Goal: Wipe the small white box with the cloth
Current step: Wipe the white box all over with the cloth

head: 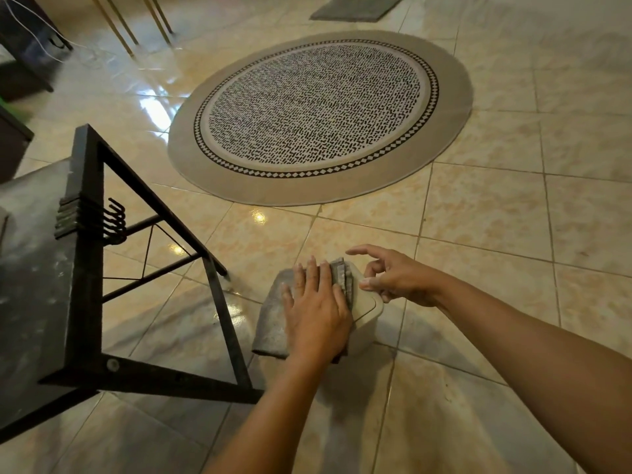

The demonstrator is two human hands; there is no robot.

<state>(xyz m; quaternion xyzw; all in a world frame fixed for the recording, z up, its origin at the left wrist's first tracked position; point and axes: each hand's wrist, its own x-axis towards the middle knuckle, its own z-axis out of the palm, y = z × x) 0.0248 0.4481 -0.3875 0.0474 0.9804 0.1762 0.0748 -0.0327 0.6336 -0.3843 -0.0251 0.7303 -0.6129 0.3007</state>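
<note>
The small white box stands on the tiled floor in the lower middle of the head view. A grey cloth is draped over its left side and top, hiding most of the lid. My left hand lies flat on the cloth with fingers spread, pressing it against the box. My right hand touches the box's right top edge with thumb and a finger, the other fingers lifted and apart.
A black metal-framed table with a dusty grey top stands close on the left, its leg just left of the cloth. A round patterned rug lies farther ahead. A grey mat is at the far end. Dark furniture sits at upper left.
</note>
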